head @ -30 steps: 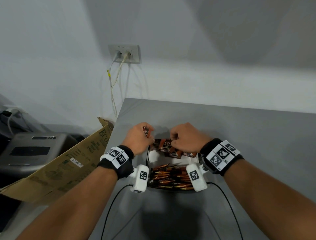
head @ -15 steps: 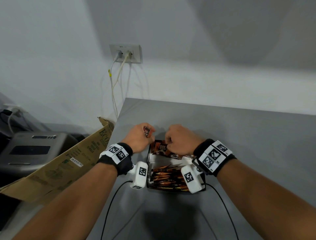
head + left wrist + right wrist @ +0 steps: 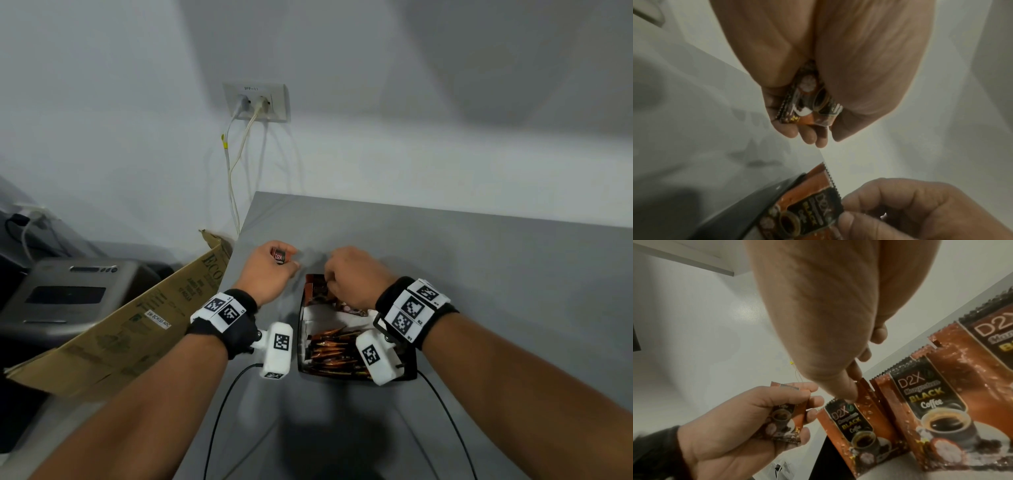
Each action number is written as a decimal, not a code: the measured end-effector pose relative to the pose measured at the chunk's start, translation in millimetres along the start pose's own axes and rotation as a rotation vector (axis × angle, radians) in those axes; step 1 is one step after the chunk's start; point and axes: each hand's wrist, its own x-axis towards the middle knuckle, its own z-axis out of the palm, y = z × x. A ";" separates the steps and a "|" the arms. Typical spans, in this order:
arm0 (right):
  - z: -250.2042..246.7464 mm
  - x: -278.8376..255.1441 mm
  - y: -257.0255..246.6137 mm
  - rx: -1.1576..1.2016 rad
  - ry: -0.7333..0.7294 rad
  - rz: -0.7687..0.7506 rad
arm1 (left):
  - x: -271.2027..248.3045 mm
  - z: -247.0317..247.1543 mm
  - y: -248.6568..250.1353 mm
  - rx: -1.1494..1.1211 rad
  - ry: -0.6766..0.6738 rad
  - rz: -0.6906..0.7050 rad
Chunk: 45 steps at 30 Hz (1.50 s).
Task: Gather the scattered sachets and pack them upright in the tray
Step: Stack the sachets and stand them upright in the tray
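tray (image 3: 302, 342) near wall: behind wrist camera | rightmost sachet (image 3: 995, 331): cut off

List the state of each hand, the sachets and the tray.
left hand: curled round one sachet, off the tray's left.
right hand: fingertips pinching the top edge of a standing sachet.
tray: black, on the table, part filled.
packed sachets: upright on edge at its near end.
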 end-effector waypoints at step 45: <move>-5.0 -83.9 73.5 0.254 0.074 0.315 | -51.8 27.3 40.3 0.047 -0.168 0.053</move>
